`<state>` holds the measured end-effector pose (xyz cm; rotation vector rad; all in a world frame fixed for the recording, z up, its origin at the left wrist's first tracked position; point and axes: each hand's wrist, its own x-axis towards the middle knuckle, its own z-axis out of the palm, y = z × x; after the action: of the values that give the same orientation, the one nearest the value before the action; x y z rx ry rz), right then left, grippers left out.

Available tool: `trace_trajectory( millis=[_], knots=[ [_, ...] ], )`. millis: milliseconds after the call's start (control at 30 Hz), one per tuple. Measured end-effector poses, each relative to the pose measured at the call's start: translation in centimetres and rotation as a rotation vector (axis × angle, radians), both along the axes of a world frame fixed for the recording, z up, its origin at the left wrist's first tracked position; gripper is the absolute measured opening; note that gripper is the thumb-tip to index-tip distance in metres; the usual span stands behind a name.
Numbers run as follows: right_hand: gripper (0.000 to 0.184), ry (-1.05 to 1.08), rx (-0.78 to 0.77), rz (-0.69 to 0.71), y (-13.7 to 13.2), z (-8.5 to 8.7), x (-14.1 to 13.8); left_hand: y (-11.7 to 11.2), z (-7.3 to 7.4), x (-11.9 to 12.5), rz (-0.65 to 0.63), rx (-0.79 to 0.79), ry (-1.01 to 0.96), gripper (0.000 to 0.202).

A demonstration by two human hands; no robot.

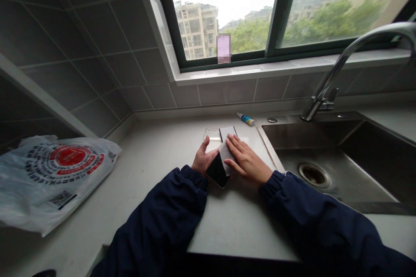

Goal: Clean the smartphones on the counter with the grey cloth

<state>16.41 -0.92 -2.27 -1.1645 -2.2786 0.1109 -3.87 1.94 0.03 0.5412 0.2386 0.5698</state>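
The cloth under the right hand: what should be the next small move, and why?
Perhaps slide the cloth towards the near end of the phone: the right hand rests on the cloth, and that dark end lies uncovered.

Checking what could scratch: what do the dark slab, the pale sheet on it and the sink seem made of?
Dark slab: probably glass-faced; smooth and dark, with a slim pale rim.
Pale sheet: thin cloth or paper, I can't tell which; matte, with a serrated-looking edge.
Sink: likely stainless steel; brushed-looking grey with soft reflections.
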Motion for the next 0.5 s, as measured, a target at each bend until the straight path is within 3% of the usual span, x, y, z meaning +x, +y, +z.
trace_trajectory(
  millis=[500],
  knots=[
    [0.085, -0.027, -0.020, -0.001, -0.1, -0.7, 0.0, -0.9, 1.5, 0.5, 0.026, 0.002, 0.004, 0.091]
  ],
)
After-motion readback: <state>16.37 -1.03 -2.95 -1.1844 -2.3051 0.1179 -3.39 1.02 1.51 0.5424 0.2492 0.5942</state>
